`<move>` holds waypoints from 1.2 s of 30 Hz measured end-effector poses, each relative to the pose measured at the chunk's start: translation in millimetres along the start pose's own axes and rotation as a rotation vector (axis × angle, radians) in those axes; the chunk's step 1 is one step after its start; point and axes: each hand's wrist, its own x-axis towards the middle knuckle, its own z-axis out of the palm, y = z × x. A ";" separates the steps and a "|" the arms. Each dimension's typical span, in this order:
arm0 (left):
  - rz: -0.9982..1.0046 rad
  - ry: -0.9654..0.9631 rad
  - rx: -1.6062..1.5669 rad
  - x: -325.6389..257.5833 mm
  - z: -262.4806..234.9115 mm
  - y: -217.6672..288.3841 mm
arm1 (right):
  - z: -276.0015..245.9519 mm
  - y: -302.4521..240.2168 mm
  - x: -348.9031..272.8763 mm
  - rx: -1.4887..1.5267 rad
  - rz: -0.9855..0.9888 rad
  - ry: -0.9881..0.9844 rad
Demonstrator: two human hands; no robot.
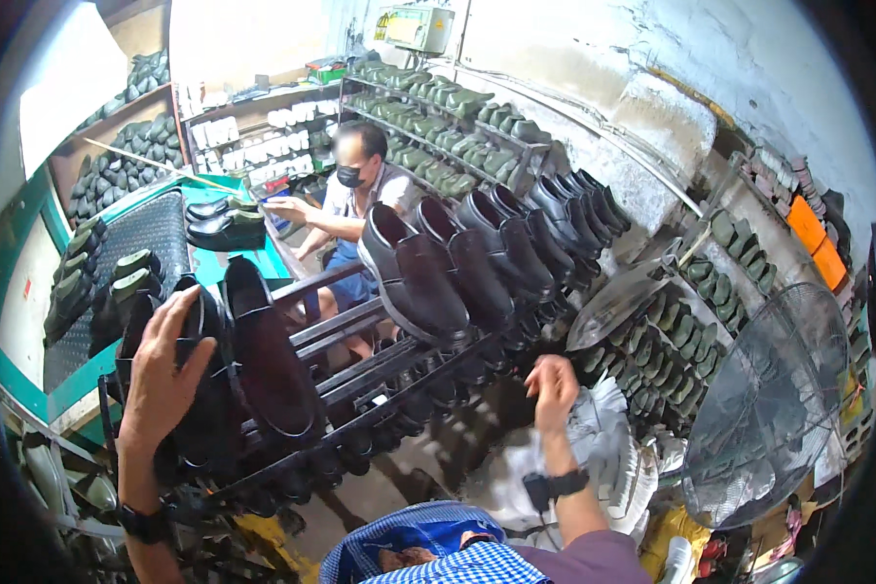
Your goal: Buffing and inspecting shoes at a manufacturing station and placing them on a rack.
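My left hand (163, 375) is laid over a black shoe (204, 389) standing on a black metal rack (380, 375) at the lower left, fingers wrapped around its top. Beside it stands another black shoe (268, 355). Further right on the same rack a row of several black shoes (457, 263) leans sole-down. My right hand (553, 387) hovers with fingers curled over a pile of white bags (594, 457), holding nothing that I can see. Both wrists wear black bands.
A person in a face mask (355, 195) sits behind the rack at a teal table (253, 243) holding black shoes. Shelves of green shoe lasts (448, 127) line the back wall and right side. A standing fan (769, 409) is at right.
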 end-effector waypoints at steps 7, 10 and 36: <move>0.165 -0.212 -0.125 88.8 106.6 93.2 | -31.2 16.0 197.9 -0.375 -0.316 -0.192; 0.276 -0.206 -0.018 124.3 172.5 100.9 | -14.5 36.8 255.9 -0.684 -0.413 -0.382; 0.217 0.142 -0.741 57.4 215.5 218.2 | -102.1 45.6 123.8 -0.739 -0.551 -0.305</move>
